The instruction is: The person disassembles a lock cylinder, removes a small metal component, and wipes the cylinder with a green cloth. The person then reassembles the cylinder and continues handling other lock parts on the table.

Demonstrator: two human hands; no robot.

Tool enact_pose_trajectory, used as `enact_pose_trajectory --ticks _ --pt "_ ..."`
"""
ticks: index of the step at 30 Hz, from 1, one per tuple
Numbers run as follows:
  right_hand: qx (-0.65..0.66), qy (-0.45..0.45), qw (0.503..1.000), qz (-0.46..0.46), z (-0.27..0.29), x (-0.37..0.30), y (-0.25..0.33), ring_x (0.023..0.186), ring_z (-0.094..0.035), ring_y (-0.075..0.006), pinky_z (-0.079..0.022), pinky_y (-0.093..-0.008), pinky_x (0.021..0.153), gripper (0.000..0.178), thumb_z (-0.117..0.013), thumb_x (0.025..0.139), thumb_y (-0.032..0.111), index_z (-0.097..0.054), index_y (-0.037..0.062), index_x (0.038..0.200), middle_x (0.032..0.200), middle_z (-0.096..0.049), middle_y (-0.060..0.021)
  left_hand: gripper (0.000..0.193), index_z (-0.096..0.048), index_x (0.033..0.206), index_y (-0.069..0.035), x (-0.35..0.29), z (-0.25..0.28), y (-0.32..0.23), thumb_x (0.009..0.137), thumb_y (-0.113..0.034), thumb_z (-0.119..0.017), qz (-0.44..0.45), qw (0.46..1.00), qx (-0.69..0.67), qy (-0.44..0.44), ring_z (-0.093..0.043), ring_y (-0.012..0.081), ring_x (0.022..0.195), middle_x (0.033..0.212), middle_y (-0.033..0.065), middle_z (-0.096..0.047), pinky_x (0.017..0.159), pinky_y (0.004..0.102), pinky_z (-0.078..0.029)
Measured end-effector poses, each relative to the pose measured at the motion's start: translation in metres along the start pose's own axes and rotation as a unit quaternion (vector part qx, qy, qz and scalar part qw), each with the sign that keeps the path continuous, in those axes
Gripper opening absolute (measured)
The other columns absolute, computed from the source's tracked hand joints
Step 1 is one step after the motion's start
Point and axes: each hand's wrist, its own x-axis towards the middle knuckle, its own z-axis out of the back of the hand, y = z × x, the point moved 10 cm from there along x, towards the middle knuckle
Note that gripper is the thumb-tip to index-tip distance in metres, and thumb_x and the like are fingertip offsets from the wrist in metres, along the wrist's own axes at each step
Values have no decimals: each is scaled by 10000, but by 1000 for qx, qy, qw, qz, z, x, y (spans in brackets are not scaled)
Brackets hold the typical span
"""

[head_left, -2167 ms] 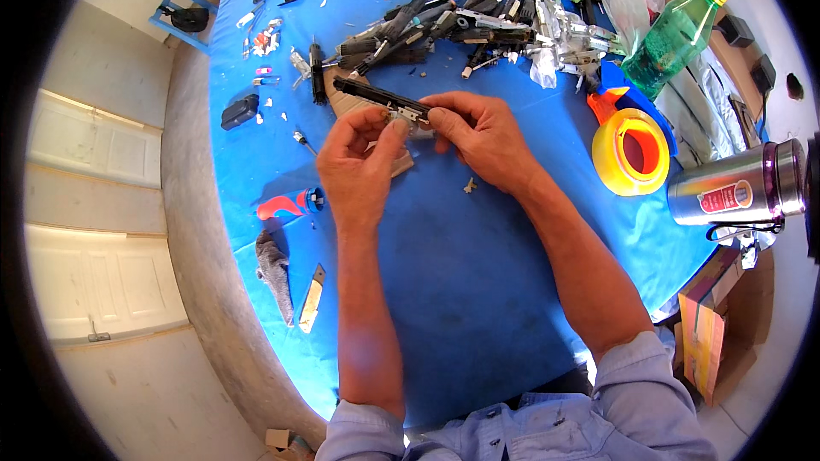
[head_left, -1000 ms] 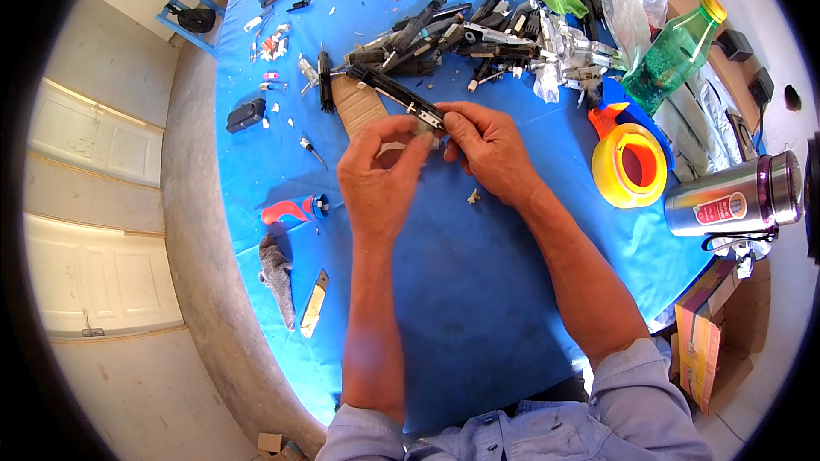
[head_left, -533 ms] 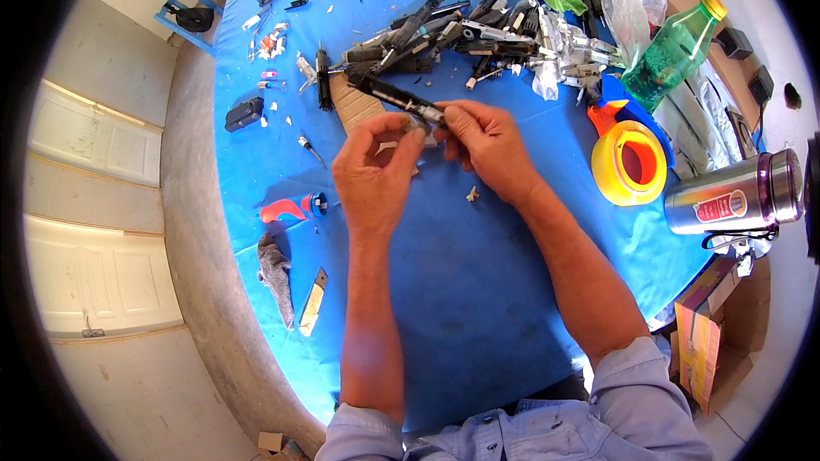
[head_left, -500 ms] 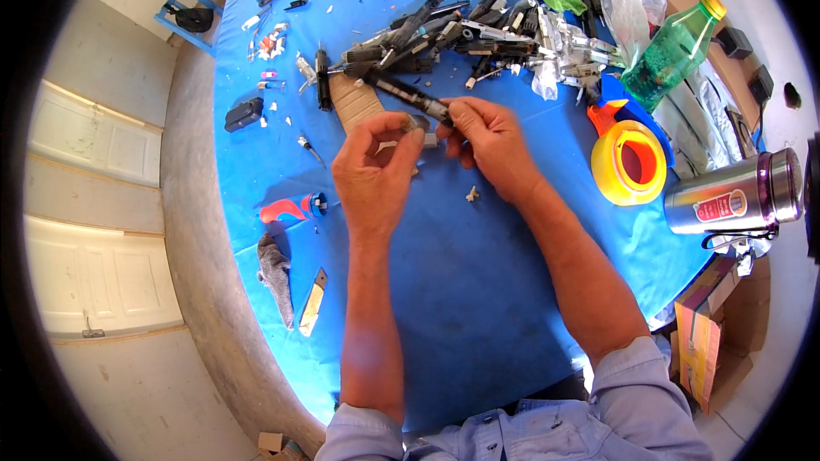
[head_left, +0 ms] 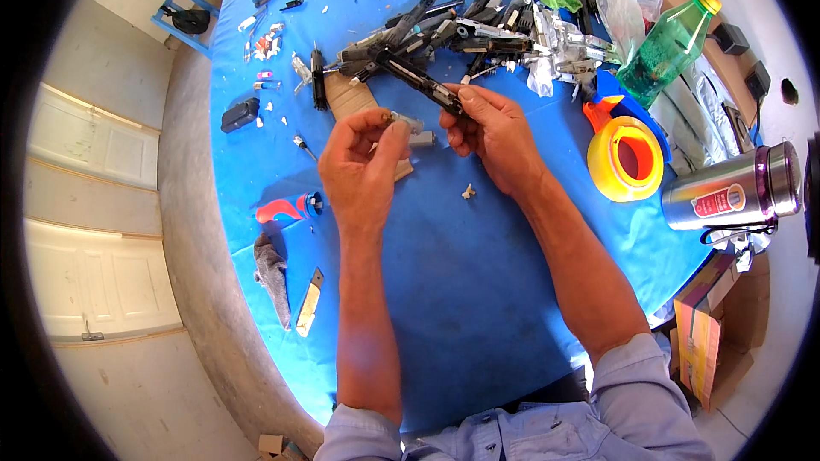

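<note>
From my end of the feed, the main change is a gap: the left hand [head_left: 363,162] and the right hand [head_left: 504,141] no longer meet on one thing. My left thumb and forefinger pinch a small clear piece [head_left: 408,124] at their tips, while my right thumb and fingers grip the near end of the long black part [head_left: 420,82]. I judge that the two pieces are now separate, so the part can be handled by the right fingers alone (I can't make out whether anything stays attached inside it).

Against the earliest view, where both sets of fingertips sat on the black part, it now slants more steeply away from my right fingers, up and to the left. Its far end overlaps the pile [head_left: 418,26] beyond the fingers; I can't tell if they touch. A grey block [head_left: 423,138], out of sight behind the fingers then, now shows just right of and below the left fingertips. Cardboard [head_left: 348,96] lies beyond and beneath the left fingers, much as before. The white scrap [head_left: 468,192] still sits on the blue cloth [head_left: 478,290], nearer me than the right fingers.
</note>
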Motion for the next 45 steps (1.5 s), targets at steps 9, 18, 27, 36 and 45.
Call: enact_pose_trajectory --ticks 9,18,27,36,45 --pt "-40 13 999 -15 -6 -3 1 676 -568 -103 -449 -243 600 350 -481 1054 269 -638 8 1226 832 -646 -25 186 -642 1059 33 1 2 1 899 -23 -719 9 1000 -11 3 -656 121 766 918 90 -691 636 248 -556" --pt "-134 29 990 33 -16 -6 5 627 -556 -66 -450 -226 548 282 -532 1037 206 -706 23 1163 793 -652 -3 204 -653 1059 34 0 -4 3 878 -7 -738 18 1000 -9 16 -662 118 765 911 91 -699 619 235 -545" --pt "-173 44 982 68 -24 -9 7 652 -538 -53 -460 -233 572 259 -548 1026 160 -700 10 1173 819 -649 2 206 -669 1059 13 -1 -3 -1 878 -37 -752 4 999 48 20 -654 85 743 885 58 -706 577 213 -533" --pt "-189 48 977 88 -27 -9 9 667 -538 -63 -456 -244 589 280 -546 1025 164 -683 1 1206 811 -626 1 185 -680 1036 18 1 4 5 872 -32 -748 15 999 38 13 -659 83 743 874 57 -710 627 214 -536" --pt "-151 33 985 73 -19 -4 4 675 -562 -61 -454 -219 566 279 -545 1043 212 -690 31 1199 840 -655 -8 172 -683 1030 16 -3 -6 -1 879 -35 -748 -12 999 31 7 -649 70 721 863 55 -715 593 204 -521"
